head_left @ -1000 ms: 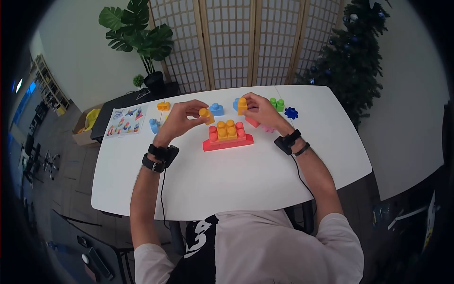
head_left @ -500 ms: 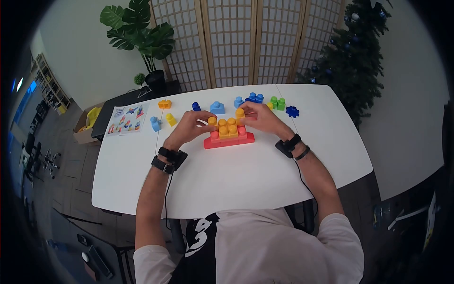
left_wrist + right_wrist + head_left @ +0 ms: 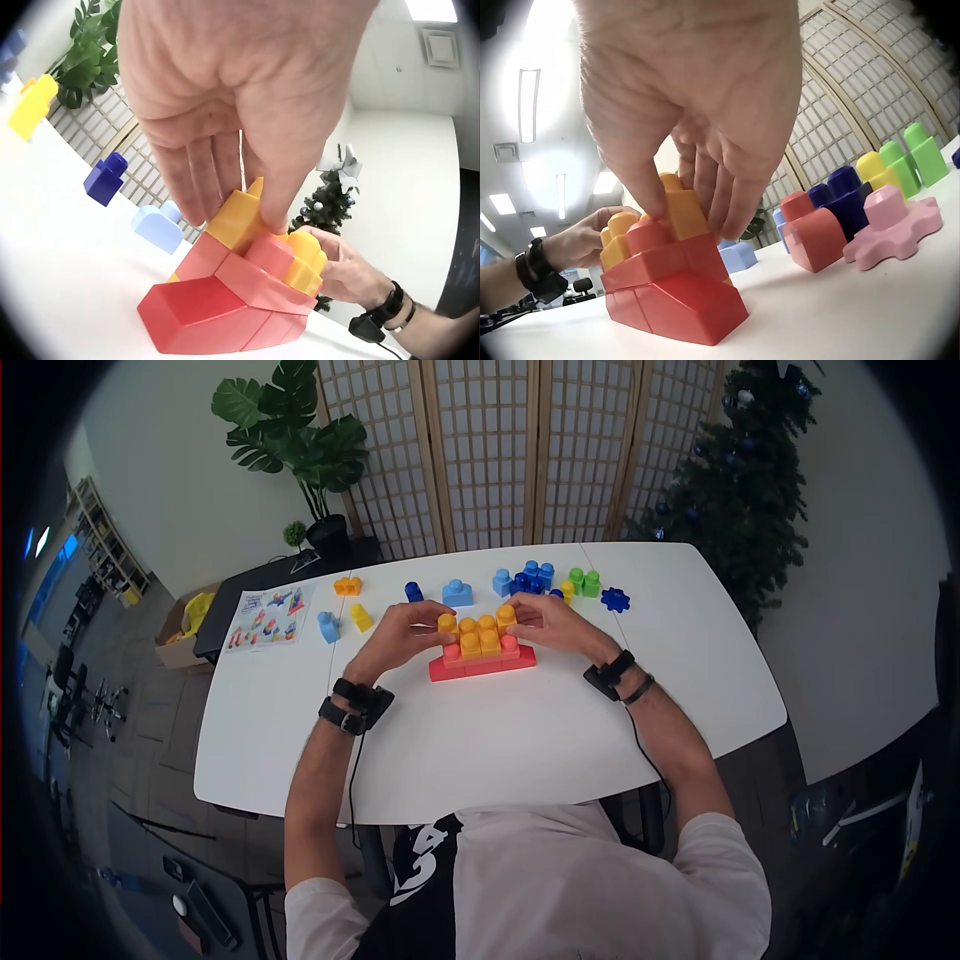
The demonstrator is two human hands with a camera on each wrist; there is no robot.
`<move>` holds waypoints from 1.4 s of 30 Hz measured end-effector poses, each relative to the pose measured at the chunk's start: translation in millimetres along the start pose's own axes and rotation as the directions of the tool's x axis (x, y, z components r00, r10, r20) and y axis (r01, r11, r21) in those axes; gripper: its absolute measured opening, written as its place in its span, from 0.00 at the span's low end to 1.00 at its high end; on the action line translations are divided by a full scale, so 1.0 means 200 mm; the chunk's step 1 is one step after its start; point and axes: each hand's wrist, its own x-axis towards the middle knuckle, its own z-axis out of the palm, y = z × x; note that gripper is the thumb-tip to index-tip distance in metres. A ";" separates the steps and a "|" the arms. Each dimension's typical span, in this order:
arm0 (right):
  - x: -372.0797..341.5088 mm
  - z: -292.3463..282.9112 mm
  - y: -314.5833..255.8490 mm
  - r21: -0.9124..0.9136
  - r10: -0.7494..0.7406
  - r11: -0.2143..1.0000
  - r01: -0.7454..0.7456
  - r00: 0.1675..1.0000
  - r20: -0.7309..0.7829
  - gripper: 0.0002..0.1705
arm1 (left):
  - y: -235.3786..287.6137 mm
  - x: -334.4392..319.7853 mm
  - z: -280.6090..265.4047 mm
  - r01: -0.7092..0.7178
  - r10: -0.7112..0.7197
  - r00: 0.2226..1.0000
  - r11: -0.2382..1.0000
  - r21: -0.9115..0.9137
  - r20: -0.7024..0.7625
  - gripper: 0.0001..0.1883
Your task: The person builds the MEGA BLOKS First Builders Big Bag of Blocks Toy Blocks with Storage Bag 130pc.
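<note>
Evidently the two hands share one toy, a stack of plastic bricks standing upright on the white table. The left hand pinches an orange brick between thumb and fingers, and the right hand pinches a matching orange brick at the other end. In both grips the thumb lies on the near side and the fingers on the far side, which probably leaves each brick's underside free to meet the red layer below. Both bricks touch that layer; whether either is fully seated cannot be told, since the fingers hide part of the joint.

Between the pair sits a yellow block with its studs uncovered, and a red stud shows in front of each held brick. The long red base lies flat, its sloped ends pointing outward, likely giving the stack a broad footing. It stands midway between the arms, so each hand can reach its own end without crossing.

Loose pieces, such as a light blue brick and a pink gear, lie beyond the work, seemingly out of the way yet reachable. A picture sheet lies face up at the left, presumably for glancing at.
</note>
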 end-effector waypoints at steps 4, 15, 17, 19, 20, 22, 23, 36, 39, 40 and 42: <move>-0.02 0.00 0.01 0.052 0.020 0.998 -0.020 1.000 0.002 0.25 | -0.02 0.07 -0.14 -0.057 0.056 0.997 0.998 -0.017 -0.057 0.28; -0.02 -0.07 -0.06 0.045 0.075 0.997 -0.069 0.989 -0.130 0.22 | -0.88 0.35 -0.70 0.580 -0.446 0.813 0.555 0.596 -0.375 0.37; -0.01 -0.08 -0.06 0.032 0.057 0.998 -0.053 0.990 -0.130 0.21 | -0.78 0.31 -0.68 0.594 -0.447 0.804 0.575 0.563 -0.392 0.31; 0.00 -0.09 -0.06 0.022 0.042 0.999 -0.039 0.991 -0.124 0.21 | -0.73 0.33 -0.66 0.593 -0.432 0.804 0.531 0.605 -0.408 0.27; 0.01 -0.09 -0.06 0.000 0.027 1.000 -0.027 0.991 -0.130 0.21 | -0.73 0.33 -0.66 0.594 -0.419 0.802 0.482 0.644 -0.426 0.24; 0.02 -0.10 -0.07 -0.022 0.010 1.000 -0.013 0.991 -0.135 0.21 | -0.71 0.32 -0.66 0.540 -0.316 0.841 0.531 0.653 -0.439 0.22; 0.02 -0.10 -0.08 -0.029 0.014 0.999 -0.018 0.990 -0.140 0.21 | -0.69 0.31 -0.66 0.480 -0.209 0.869 0.574 0.663 -0.448 0.20; 0.17 0.01 -0.42 0.034 -0.283 0.954 0.298 0.932 -0.227 0.22 | 0.31 0.18 -0.29 -0.019 0.119 0.976 0.881 -0.473 0.184 0.30; 0.18 0.00 -0.39 -0.042 -0.353 0.935 0.353 0.906 -0.234 0.20 | 0.22 0.17 -0.27 0.002 0.094 0.980 0.879 -0.477 0.176 0.25; 0.18 0.00 -0.38 -0.043 -0.355 0.934 0.355 0.905 -0.235 0.20 | 0.21 0.16 -0.27 0.015 0.082 0.978 0.889 -0.457 0.192 0.22; 0.16 0.01 -0.37 -0.017 -0.243 0.969 0.245 0.945 -0.221 0.18 | 0.19 0.13 -0.23 0.017 0.073 0.981 0.893 -0.450 0.181 0.20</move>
